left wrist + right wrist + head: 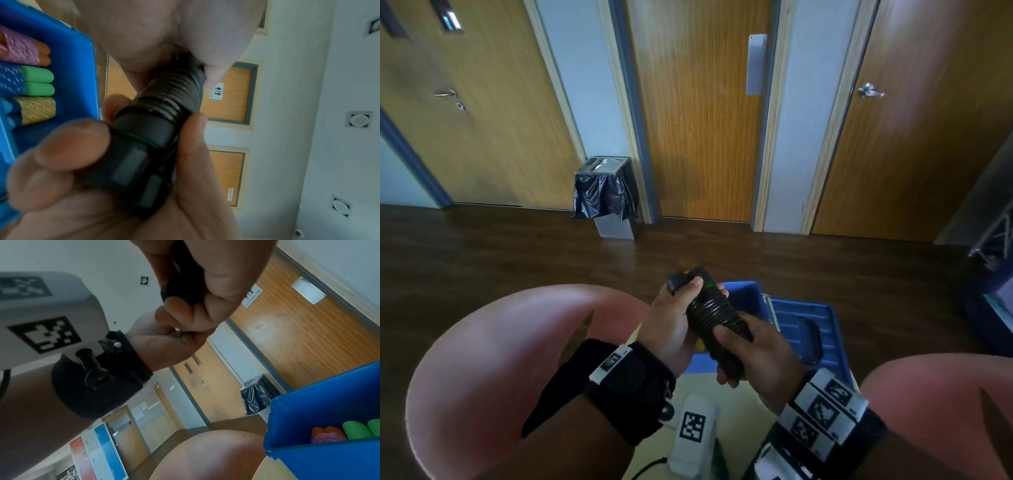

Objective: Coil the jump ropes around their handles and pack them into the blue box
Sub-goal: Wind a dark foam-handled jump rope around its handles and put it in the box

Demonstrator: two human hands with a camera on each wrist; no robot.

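Note:
A black jump rope [714, 310] with its cord coiled round the paired handles is held above the blue box [755, 294]. My left hand [676, 315] grips the upper handle ends, thumb over the top; in the left wrist view its fingers [68, 146] curl round the black handles [139, 154]. My right hand [748, 353] grips the lower end below the coil, and the right wrist view shows it wrapped round the black end [180, 288]. Inside the box [68, 53] lie coiled ropes with orange, green [38, 81] and blue handles. The box lid [811, 325] lies open to the right.
My knees [493, 359] frame the box on both sides. Dark wood floor runs ahead to wooden doors [698, 113] and a bin [606, 195] with a black liner. A white tagged camera block [693, 431] hangs under my left wrist.

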